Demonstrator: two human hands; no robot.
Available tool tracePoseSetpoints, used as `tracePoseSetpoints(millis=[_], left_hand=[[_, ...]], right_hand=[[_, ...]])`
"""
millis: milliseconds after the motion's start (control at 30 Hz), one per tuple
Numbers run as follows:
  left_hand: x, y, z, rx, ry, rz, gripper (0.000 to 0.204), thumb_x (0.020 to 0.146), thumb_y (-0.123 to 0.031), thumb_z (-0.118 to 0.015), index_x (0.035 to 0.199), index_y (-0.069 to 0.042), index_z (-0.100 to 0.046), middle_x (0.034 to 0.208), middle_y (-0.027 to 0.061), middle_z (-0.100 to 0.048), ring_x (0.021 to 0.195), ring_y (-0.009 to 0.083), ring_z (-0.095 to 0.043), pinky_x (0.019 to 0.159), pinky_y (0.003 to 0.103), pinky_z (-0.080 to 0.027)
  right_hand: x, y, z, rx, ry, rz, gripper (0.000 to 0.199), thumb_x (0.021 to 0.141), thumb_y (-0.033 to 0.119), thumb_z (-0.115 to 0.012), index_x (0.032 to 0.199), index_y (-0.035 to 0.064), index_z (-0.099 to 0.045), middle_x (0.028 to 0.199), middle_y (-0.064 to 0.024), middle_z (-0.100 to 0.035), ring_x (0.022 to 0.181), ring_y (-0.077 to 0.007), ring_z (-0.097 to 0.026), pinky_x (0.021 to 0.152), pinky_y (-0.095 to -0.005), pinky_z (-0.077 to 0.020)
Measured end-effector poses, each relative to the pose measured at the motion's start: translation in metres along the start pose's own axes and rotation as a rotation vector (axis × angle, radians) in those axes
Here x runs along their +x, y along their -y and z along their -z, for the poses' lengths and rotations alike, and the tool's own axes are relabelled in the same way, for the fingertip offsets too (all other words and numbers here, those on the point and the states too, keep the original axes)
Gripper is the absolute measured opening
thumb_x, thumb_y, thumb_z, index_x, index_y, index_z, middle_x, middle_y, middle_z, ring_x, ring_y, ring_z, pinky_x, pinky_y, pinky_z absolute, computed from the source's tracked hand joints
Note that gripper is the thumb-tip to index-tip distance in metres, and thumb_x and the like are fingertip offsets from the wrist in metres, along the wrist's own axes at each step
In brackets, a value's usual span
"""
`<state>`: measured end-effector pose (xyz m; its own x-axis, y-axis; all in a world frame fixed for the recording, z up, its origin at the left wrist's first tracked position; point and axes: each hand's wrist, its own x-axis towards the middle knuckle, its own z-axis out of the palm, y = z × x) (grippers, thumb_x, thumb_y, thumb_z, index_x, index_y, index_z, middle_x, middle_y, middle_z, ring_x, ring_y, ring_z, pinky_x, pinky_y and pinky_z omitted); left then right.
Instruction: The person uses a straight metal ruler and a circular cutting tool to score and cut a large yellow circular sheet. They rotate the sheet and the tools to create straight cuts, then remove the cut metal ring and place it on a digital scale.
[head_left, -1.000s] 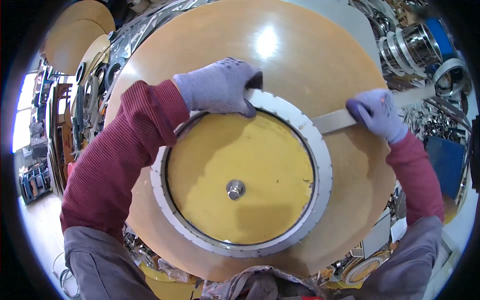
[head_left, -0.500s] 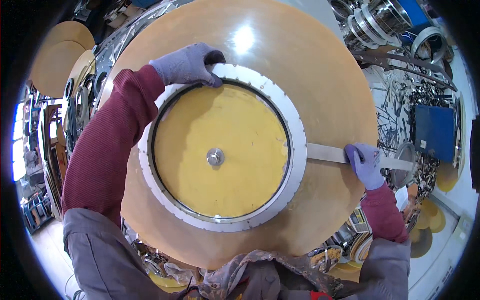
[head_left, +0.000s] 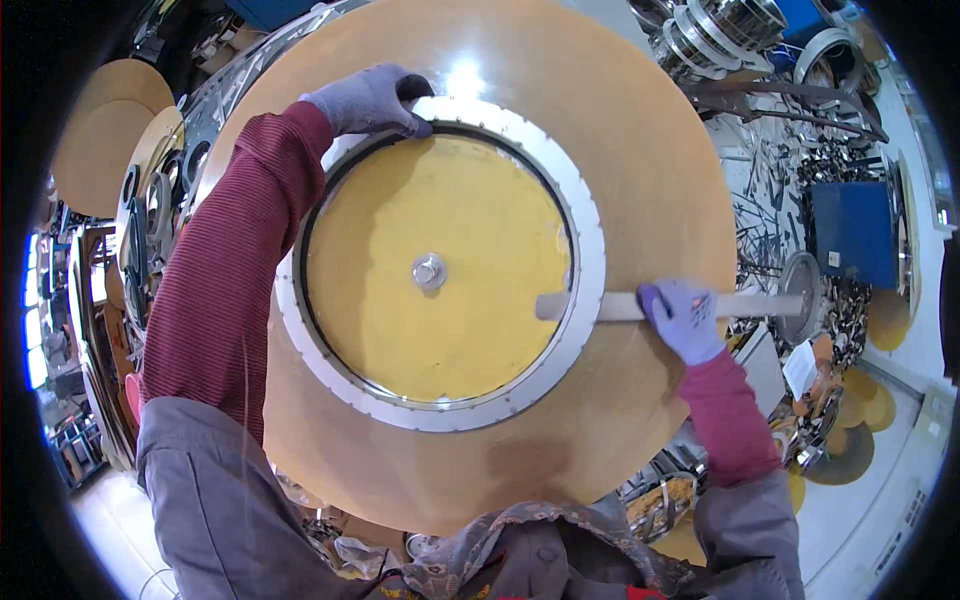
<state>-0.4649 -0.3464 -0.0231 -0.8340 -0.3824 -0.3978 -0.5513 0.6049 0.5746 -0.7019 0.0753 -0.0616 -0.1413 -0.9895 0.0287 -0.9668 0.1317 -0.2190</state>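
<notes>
A white ring (head_left: pixel 588 215) with small marks around it surrounds a yellow disc (head_left: pixel 450 220) with a metal bolt (head_left: pixel 428 271) at its middle. Both lie on a large round tan table (head_left: pixel 650 170). My left hand (head_left: pixel 375 102), in a grey-purple glove, grips the ring's far left rim, thumb on the inner side. My right hand (head_left: pixel 684 318), gloved alike, is closed around a long flat grey strip (head_left: pixel 750 306). The strip seems to pass beneath the ring's right side; its rounded end shows over the yellow disc. Fingers under the strip are hidden.
Shiny metal rings (head_left: pixel 715 35) are stacked at the far right. Metal offcuts and a blue box (head_left: pixel 853 235) lie right of the table. Tan round discs (head_left: pixel 110 130) stand at the far left. A sheet of paper (head_left: pixel 800 370) lies near the right.
My right hand has moved left with the strip, and its end now shows inside the ring. My left hand keeps its hold on the rim. The whole view has shifted slightly.
</notes>
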Motion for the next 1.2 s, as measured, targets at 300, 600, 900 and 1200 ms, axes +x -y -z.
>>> tracePoseSetpoints(millis=[300,600,900,1200], left_hand=[[-0.054,0.019,0.003,0.03,-0.168,0.139,0.053,0.069,-0.032,-0.078,0.106,0.002,-0.064,0.1,0.0128,-0.068,0.091,0.0217,-0.063,0.086,0.031,-0.046],[-0.107,0.049,0.001,-0.174,-0.101,0.36,0.058,0.066,-0.038,-0.08,0.108,0.0,-0.065,0.094,0.0094,-0.068,0.082,0.0187,-0.063,0.079,0.031,-0.049],[-0.158,0.055,-0.009,-0.359,-0.126,0.425,0.058,0.068,-0.04,-0.079,0.106,0.0,-0.065,0.088,0.0066,-0.066,0.078,0.015,-0.06,0.073,0.029,-0.048],[-0.244,0.031,0.001,-0.641,-0.467,0.135,0.051,0.073,-0.018,-0.08,0.114,0.003,-0.059,0.099,0.0034,-0.064,0.09,0.0122,-0.059,0.084,0.026,-0.046]], right_hand=[[0.041,0.012,0.025,0.089,0.174,0.017,0.02,0.089,0.024,-0.052,0.09,0.0085,-0.064,0.074,-0.0146,-0.062,0.069,-0.0352,-0.06,0.062,-0.0413,-0.0456],[0.056,0.089,0.042,0.791,0.282,-0.604,0.046,0.075,0.026,-0.072,0.107,-0.0056,-0.061,0.094,-0.0144,-0.067,0.085,-0.0183,-0.062,0.077,-0.0323,-0.048],[0.106,0.096,0.072,0.916,0.344,-0.584,0.055,0.072,0.021,-0.074,0.117,-0.0061,-0.058,0.104,-0.0117,-0.066,0.091,-0.018,-0.061,0.083,-0.0292,-0.0464],[0.063,0.151,0.141,0.896,-0.024,-0.339,0.055,0.071,0.017,-0.073,0.116,-0.0084,-0.057,0.103,-0.011,-0.065,0.094,-0.016,-0.06,0.084,-0.0292,-0.0469]])
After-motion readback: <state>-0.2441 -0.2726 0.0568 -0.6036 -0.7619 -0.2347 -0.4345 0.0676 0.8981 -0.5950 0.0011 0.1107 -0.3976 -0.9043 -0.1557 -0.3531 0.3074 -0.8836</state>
